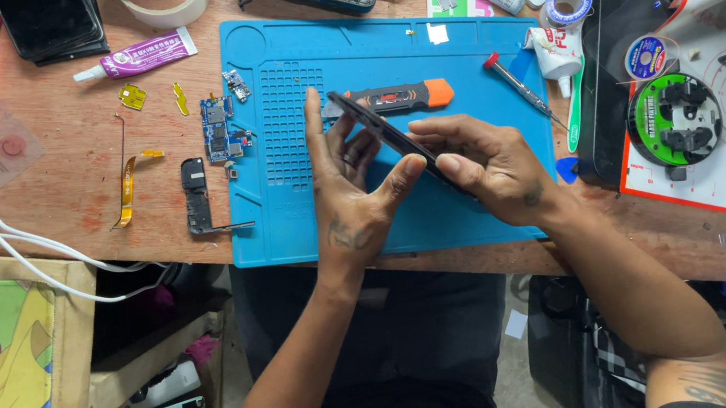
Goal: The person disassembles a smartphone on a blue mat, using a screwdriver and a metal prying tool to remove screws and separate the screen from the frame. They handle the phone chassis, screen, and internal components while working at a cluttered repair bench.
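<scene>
Cluttered table (68,183), blue mat (454,44): left hand (345,199) and right hand (488,165) fingers pinch stripped phone (391,136) edge-on, circuit board (218,128) already out, reassembly pending.

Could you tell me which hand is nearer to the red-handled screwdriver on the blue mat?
Right. The right hand lies just below the screwdriver; the left hand sits farther off, beyond the phone.

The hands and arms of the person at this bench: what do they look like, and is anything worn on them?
Both are bare: no gloves, no watch, no rings that can be seen, and no sleeves over the forearms. The left hand has a small dark tattoo on its back near the wrist. The right hand has a small dark mark by the wrist, and more tattoo work shows high on the right arm at the bottom edge.
</scene>
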